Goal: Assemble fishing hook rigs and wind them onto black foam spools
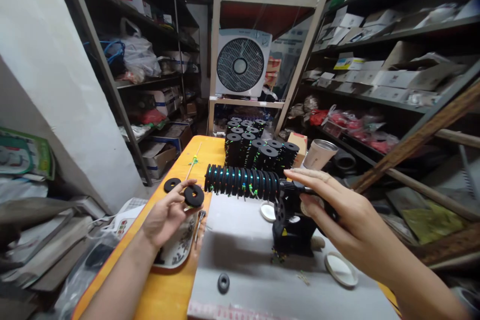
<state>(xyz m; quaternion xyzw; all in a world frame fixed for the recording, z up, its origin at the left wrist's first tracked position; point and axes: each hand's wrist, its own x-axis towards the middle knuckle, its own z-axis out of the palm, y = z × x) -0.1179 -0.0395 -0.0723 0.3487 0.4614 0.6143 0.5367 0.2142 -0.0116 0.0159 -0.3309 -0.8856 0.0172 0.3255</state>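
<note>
My left hand holds a black foam ring between its fingers, left of the free end of a ribbed black roll. Green and blue bits show along the roll, which lies level on a black winding device. My right hand is at the device's right end, fingers stretched and apart, over the dark shaft; whether it touches the shaft is hard to tell. Another black ring lies on the orange table. A small grey ring rests on the white board.
Several upright black rolls stand behind the device, beside a paper cup. A tray of small parts sits under my left hand. White round lids lie on the board. A box fan and loaded shelves stand beyond.
</note>
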